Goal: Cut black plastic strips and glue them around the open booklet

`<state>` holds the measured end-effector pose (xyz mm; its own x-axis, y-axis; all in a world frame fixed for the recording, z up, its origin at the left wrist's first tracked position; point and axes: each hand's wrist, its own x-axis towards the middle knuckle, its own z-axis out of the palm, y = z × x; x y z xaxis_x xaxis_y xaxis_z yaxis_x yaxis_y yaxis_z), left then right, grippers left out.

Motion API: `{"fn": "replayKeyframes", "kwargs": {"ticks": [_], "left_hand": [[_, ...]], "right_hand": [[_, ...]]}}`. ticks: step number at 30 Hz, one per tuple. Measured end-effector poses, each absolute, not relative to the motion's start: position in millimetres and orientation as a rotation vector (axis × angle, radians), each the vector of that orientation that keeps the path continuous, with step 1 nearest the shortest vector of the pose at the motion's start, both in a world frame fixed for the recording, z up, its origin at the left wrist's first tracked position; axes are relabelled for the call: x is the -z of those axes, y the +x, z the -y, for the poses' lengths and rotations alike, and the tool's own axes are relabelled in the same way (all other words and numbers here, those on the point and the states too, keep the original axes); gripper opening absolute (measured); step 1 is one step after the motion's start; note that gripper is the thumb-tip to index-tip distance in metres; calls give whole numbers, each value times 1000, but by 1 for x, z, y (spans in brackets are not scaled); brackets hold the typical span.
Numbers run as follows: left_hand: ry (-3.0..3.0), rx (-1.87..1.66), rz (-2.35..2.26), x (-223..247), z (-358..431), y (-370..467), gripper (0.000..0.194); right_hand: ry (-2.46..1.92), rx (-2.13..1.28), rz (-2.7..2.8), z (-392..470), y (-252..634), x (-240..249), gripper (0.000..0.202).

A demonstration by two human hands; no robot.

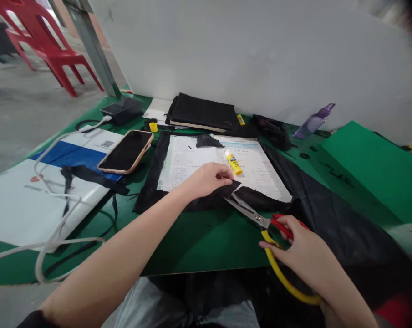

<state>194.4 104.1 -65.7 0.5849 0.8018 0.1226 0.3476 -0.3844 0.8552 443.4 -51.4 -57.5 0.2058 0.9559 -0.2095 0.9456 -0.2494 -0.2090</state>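
My left hand pinches the edge of a black sheet along the near side of a printed booklet. In my right hand is a pair of scissors with one red and one yellow handle. The blades stand apart, with the black material at their tips near my left fingers. Black material borders the booklet on its visible sides and spreads to the right. A yellow glue stick lies uncapped on the pages, beside a loose black scrap.
Left are a phone, a white-and-blue folder, a white cable and a dark box. A black-covered book and yellow cap lie behind. Right are a purple bottle and green board.
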Motion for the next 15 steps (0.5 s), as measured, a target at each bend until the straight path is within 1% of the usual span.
{"fn": "replayKeyframes", "kwargs": {"ticks": [10,15], "left_hand": [[1962,-709,-916,69,-106,194,10],[1968,-719,-900,68,-106,194,11]], "right_hand": [[-2279,-549,2002,24,440,51,54],[-2216,-535,2087,13,443,51,56]]}}
